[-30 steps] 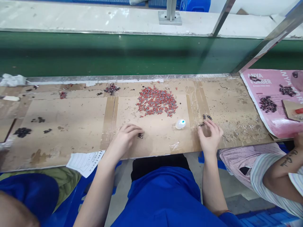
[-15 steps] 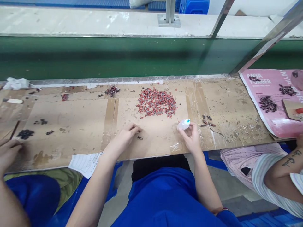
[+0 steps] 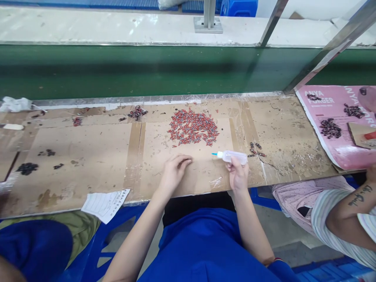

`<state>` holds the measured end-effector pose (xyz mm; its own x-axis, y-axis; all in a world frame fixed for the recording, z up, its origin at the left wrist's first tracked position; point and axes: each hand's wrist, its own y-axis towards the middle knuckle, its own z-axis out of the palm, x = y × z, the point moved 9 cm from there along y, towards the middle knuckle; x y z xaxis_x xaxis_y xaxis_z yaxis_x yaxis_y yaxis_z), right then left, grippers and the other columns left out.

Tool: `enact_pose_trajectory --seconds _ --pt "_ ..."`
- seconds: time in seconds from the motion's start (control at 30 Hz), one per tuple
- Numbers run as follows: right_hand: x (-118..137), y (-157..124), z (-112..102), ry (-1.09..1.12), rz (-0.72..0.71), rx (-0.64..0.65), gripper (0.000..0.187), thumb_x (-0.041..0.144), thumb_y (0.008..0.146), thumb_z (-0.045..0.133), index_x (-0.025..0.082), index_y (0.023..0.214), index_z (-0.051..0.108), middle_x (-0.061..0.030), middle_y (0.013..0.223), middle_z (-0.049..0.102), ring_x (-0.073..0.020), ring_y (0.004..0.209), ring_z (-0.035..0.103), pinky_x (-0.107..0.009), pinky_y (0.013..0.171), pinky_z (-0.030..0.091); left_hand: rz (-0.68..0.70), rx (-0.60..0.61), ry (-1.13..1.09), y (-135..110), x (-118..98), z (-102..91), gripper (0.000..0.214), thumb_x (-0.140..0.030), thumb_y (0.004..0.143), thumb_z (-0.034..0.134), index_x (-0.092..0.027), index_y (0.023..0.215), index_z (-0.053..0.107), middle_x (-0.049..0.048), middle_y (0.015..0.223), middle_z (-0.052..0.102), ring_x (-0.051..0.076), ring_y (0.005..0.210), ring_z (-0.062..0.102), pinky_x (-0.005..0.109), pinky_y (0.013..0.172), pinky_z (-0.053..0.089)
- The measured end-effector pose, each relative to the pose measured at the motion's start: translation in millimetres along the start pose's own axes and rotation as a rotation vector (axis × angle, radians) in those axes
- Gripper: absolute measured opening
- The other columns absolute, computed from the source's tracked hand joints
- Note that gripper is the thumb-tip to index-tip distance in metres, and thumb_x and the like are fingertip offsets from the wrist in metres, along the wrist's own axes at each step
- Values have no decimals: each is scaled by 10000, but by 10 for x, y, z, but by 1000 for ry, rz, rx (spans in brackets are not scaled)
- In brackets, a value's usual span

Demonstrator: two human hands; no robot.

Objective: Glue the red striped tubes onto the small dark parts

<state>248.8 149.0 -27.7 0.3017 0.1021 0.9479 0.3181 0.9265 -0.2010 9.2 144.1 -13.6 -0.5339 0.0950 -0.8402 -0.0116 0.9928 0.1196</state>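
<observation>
My right hand [image 3: 238,175] is wrapped round a clear squeeze bottle [image 3: 236,157] with a white cap and a thin blue nozzle. The bottle lies nearly level in the grip, its nozzle pointing left. My left hand [image 3: 177,168] rests low over the cardboard, thumb and fingertips pinched together; what is between them, if anything, is too small to make out. Beyond both hands spreads a pile of small red and dark-silver parts [image 3: 194,127]. Just right of the bottle lies a small group of dark parts [image 3: 255,149].
Cardboard [image 3: 111,156] covers the bench, with a green panel [image 3: 132,72] behind it. Dark parts [image 3: 28,168] lie at left, near a paper sheet [image 3: 105,205] over the front edge. At right, a co-worker's arm [image 3: 352,203] is beside a pink sheet [image 3: 337,152] bearing dark piles.
My left hand has moved right, over where a small dark part lay; that part no longer shows. The bottle has swung level, nozzle to the left. The co-worker's hand at left has gone from view.
</observation>
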Motion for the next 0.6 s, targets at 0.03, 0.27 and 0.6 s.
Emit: enact_pose_trajectory --seconds 0.03,0.27,0.6 --pt "-23 -16 31 -15 9 3 287 458 618 721 193 704 653 -13 641 658 -106 493 467 -256 455 348 7 -28 33 -16 6 -10 161 -296 857 569 -198 835 695 64 882 718 196 830 668 355 826 538" --pt "-88 -147 365 -220 -25 126 264 438 672 723 194 591 662 -10 556 654 -166 543 592 -288 542 475 -16 -14 154 -55 65 -139 84 -278 803 654 -231 825 719 52 901 734 236 930 635 413 905 495" --pt "-159 -184 548 -305 -46 201 241 414 715 700 175 721 724 -66 742 756 -233 713 692 -328 666 541 -39 -44 47 -99 96 -155 152 -311 831 629 -215 905 719 57 924 752 217 922 683 384 881 535"
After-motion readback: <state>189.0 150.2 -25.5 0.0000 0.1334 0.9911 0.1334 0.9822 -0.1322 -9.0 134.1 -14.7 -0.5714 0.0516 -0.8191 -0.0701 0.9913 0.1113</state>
